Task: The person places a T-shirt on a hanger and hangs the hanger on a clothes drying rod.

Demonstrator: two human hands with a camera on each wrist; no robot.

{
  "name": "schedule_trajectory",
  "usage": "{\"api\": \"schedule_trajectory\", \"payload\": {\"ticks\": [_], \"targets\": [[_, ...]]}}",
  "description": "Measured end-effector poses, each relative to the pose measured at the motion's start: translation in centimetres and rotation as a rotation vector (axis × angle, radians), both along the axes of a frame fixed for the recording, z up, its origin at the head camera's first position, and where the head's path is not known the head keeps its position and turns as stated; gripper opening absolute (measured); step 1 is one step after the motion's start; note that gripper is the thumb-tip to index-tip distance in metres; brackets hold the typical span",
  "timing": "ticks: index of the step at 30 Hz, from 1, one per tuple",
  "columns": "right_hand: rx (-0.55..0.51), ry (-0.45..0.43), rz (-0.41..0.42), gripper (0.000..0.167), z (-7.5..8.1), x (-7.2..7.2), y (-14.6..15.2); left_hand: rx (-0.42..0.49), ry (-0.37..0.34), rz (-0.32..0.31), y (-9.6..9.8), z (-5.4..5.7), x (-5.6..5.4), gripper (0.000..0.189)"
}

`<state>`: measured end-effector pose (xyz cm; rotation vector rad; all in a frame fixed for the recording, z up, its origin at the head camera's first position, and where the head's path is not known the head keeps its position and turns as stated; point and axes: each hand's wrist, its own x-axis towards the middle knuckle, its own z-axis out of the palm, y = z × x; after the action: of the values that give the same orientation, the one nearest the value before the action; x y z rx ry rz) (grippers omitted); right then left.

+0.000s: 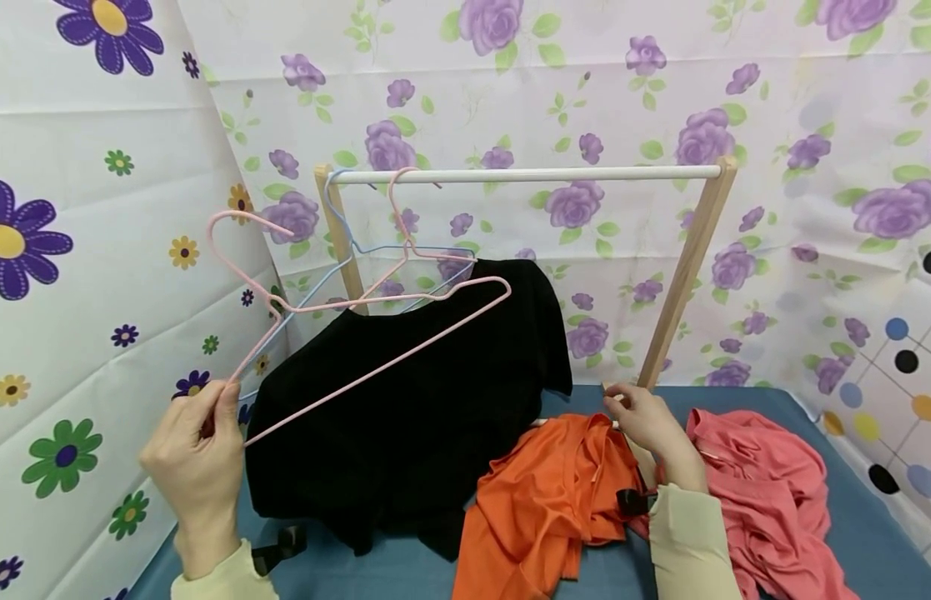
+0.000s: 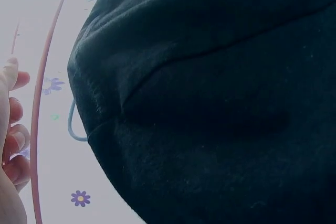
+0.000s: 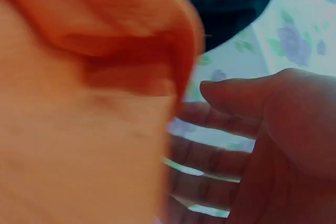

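My left hand (image 1: pixel 198 450) pinches one end of an empty pink clothes hanger (image 1: pixel 345 305), its hook up at the left and its bars crossing in front of a black T-shirt (image 1: pixel 405 408). Behind it, a blue hanger (image 1: pixel 339 208) and another pink hanger (image 1: pixel 394 204) hook over the rail, with the black T-shirt hanging below them. Beside the top of a crumpled orange garment (image 1: pixel 548 492) is my right hand (image 1: pixel 648 425). In the right wrist view its fingers (image 3: pixel 210 156) are loosely extended with gaps between, partly hidden behind orange cloth (image 3: pixel 94 145).
A white rail (image 1: pixel 555 175) spans two wooden posts, the right post (image 1: pixel 686 271) standing behind my right hand. A coral-pink garment (image 1: pixel 765 492) lies heaped on the blue table surface (image 1: pixel 885 533) at the right. Flowered sheets (image 1: pixel 638 100) line the back and left.
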<state>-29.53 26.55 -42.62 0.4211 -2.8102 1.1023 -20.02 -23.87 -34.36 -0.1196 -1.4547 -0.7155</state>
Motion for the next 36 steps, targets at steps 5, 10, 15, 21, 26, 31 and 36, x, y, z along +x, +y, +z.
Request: {"api": "schedule_trajectory", "payload": {"ticks": [5, 10, 15, 21, 26, 31, 36], "targets": [[0.059, -0.042, -0.001, 0.031, -1.3, -0.7, -0.4, -0.047, -0.023, 0.011, -0.1, -0.4, -0.2, 0.019], [0.063, -0.103, -0.015, 0.036, -2.1, -1.3, -0.4, -0.081, -0.026, 0.004, 0.1, -0.5, -0.5, 0.017], [0.044, -0.148, 0.002, 0.025, -2.2, -1.5, -0.3, -0.115, -0.05, 0.015, 0.1, -0.8, -0.8, 0.02], [0.007, -0.11, -0.015, 0.013, -1.9, -1.2, 0.0, -0.169, -0.063, 0.027, 0.3, -1.0, -1.1, 0.025], [-0.062, -0.091, -0.12, 0.014, -0.5, -0.7, -0.1, -0.208, -0.07, 0.028, 0.6, -1.0, -1.2, 0.031], [-0.091, -0.093, -0.19, 0.018, 1.0, -0.1, -0.3, -0.244, -0.058, 0.014, 1.0, -1.0, -1.4, 0.033], [-0.083, -0.061, -0.213, 0.02, 2.3, 0.7, -0.3, -0.273, -0.063, -0.001, 1.4, -1.1, -1.6, 0.034]]}}
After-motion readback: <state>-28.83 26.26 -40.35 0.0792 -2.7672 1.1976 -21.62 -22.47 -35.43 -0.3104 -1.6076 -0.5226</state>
